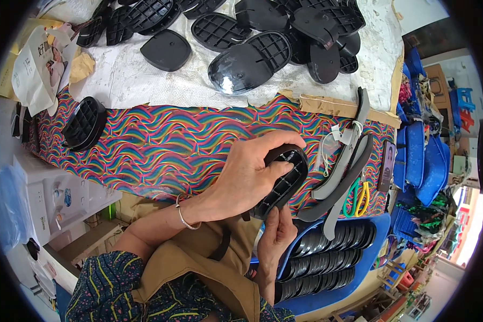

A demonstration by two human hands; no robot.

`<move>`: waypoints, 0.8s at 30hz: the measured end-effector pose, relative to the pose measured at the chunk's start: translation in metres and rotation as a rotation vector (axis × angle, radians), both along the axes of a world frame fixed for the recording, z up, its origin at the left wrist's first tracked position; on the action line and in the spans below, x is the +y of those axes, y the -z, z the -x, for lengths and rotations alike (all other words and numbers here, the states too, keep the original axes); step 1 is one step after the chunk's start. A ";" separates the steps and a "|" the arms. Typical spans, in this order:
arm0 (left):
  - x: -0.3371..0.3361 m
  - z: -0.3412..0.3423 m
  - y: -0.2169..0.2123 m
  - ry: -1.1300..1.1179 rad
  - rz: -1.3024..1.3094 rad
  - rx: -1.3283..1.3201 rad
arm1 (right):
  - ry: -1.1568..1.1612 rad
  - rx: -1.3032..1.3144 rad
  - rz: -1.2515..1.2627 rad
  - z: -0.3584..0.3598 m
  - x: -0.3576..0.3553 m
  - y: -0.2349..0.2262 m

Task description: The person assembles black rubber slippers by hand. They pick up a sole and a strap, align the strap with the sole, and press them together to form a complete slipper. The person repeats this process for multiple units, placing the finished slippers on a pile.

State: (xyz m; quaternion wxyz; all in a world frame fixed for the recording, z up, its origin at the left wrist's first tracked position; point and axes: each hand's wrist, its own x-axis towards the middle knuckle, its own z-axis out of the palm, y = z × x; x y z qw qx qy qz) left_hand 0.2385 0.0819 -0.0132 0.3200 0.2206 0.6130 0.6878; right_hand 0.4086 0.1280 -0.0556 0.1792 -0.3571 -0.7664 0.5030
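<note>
My left hand is closed around a black moulded shoe heel piece, tilted up above the table's near edge. Its thumb presses on the open gridded side, while the fingers reach round the far rim. A dark brown strip seems to run along the outer edge of the piece; how it is fixed cannot be made out. Below, my right hand pinches the near end of the piece between thumb and fingers. Long curved grey and dark strips lie just to the right of my hands.
Loose black sole pieces cover the white sheet at the back. Two stacked black pieces stand at left. Scissors and a phone lie at right. Below them, a blue bin holds rows of black pieces.
</note>
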 end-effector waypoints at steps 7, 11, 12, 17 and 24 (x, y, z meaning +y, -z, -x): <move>0.002 -0.006 -0.004 -0.031 0.034 0.024 | -0.012 0.090 0.177 -0.002 0.002 0.004; 0.003 -0.009 0.001 -0.055 0.001 0.086 | -0.034 0.101 0.128 -0.001 0.001 0.006; 0.002 -0.009 0.000 -0.055 -0.002 0.099 | -0.043 0.039 0.007 -0.001 0.002 0.008; -0.011 -0.006 -0.016 0.001 -0.070 0.095 | 0.078 -0.095 -0.331 0.003 0.029 0.000; -0.004 -0.010 -0.008 -0.070 -0.087 0.098 | -0.006 -0.065 -0.073 -0.003 0.003 -0.004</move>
